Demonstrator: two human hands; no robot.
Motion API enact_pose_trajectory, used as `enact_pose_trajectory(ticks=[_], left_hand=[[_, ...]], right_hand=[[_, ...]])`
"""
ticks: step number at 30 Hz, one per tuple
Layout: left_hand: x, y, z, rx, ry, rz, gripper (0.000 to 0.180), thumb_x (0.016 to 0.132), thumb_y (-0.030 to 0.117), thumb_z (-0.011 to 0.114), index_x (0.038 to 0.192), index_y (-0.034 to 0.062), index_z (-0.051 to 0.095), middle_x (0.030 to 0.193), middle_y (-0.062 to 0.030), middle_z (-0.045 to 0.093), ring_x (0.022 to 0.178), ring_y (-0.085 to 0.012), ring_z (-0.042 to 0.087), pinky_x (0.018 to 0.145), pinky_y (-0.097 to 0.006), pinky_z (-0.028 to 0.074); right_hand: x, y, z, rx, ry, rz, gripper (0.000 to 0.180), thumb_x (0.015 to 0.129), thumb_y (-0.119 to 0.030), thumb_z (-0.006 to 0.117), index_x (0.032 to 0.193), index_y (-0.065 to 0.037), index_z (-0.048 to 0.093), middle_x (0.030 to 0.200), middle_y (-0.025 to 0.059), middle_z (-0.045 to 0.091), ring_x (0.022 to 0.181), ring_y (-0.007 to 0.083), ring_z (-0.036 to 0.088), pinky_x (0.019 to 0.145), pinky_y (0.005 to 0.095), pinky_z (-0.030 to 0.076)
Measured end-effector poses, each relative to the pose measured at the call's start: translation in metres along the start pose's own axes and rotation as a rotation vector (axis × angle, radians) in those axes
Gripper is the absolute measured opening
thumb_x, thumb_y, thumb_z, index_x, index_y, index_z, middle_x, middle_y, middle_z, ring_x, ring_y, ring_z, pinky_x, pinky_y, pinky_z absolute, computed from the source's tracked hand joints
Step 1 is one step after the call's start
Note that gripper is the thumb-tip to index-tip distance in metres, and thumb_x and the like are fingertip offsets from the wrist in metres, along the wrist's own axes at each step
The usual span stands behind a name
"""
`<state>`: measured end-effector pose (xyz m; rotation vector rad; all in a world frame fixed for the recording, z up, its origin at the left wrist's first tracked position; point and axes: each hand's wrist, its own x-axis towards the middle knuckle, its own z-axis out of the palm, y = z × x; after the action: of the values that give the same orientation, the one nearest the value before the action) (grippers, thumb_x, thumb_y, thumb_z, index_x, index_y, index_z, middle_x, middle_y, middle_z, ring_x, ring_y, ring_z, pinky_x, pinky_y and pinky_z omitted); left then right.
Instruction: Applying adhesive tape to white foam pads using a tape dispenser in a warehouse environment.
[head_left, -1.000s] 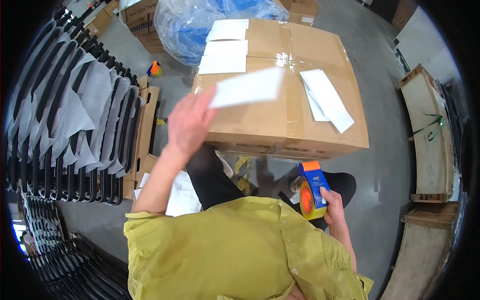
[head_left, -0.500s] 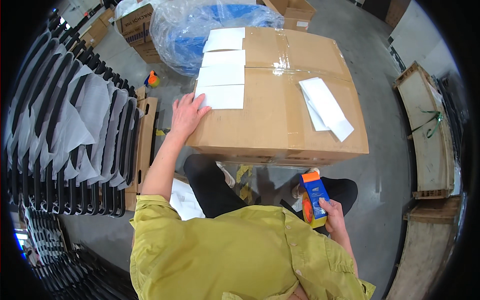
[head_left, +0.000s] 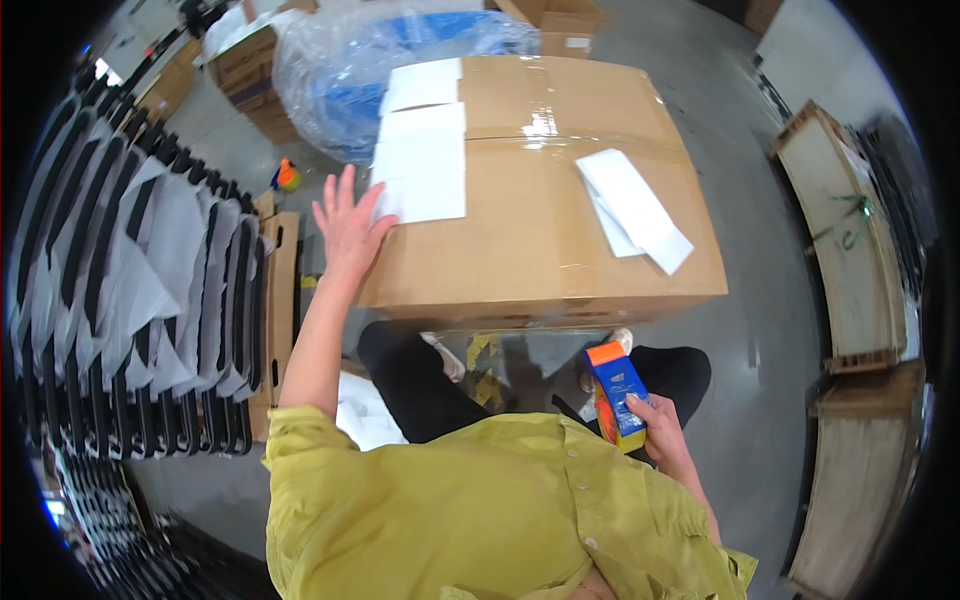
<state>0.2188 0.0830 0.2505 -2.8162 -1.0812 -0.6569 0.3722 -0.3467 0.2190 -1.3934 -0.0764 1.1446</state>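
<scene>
A large taped cardboard box (head_left: 540, 230) stands in front of me. Three white sheets (head_left: 422, 165) lie in a row along its left side, and a loose pile of white sheets (head_left: 633, 208) lies to the right. My left hand (head_left: 347, 225) is flat and open, fingers spread, at the box's left edge beside the nearest sheet. Down by my hip, my right hand (head_left: 655, 428) grips a blue and orange tape dispenser (head_left: 616, 390).
A rack of black frames with grey cloth (head_left: 130, 290) fills the left. A plastic-wrapped blue load (head_left: 370, 60) and more cartons sit beyond the box. Wooden pallets (head_left: 850, 240) lean at the right. A small orange object (head_left: 286, 176) lies on the concrete floor.
My left hand carried a white sheet to the box's left side, laid it below the other two, and now rests beside it. The right hand kept the tape dispenser low.
</scene>
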Motion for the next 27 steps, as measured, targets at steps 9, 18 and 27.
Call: enact_pose_trajectory(ticks=[9, 18, 27], left_hand=[[0.019, 0.231, 0.03, -0.57, 0.034, 0.458, 0.05, 0.076, 0.036, 0.06, 0.11, 0.0012, 0.051, 0.119, -0.0167, 0.048, 0.111, -0.0297, 0.044, 0.094, -0.039, 0.035], [0.053, 0.279, 0.037, -0.343, -0.4, 0.503, 0.028, 0.075, 0.03, 0.056, 0.082, 0.0021, 0.057, 0.09, -0.0108, 0.059, 0.09, -0.0272, 0.055, 0.077, -0.038, 0.044], [-0.006, 0.214, -0.057, -0.333, 0.394, 0.541, 0.035, 0.071, 0.005, 0.051, 0.105, -0.0004, 0.054, 0.11, -0.016, 0.054, 0.106, -0.028, 0.05, 0.092, -0.038, 0.037]], right_hand=[[0.003, 0.001, -0.002, -0.031, -0.032, 0.046, 0.034, 0.078, -0.025, 0.063, 0.092, 0.005, 0.06, 0.073, 0.0093, 0.062, 0.059, 0.0123, 0.057, 0.056, 0.0245, 0.046], [-0.024, 0.009, -0.014, 0.031, -0.003, -0.019, 0.032, 0.079, -0.019, 0.06, 0.095, 0.009, 0.058, 0.079, 0.0108, 0.063, 0.063, 0.0127, 0.058, 0.06, 0.0243, 0.046], [-0.017, -0.005, -0.019, -0.029, -0.088, -0.103, 0.035, 0.078, -0.023, 0.062, 0.095, 0.007, 0.059, 0.077, 0.0092, 0.062, 0.062, 0.0117, 0.057, 0.058, 0.0233, 0.045]])
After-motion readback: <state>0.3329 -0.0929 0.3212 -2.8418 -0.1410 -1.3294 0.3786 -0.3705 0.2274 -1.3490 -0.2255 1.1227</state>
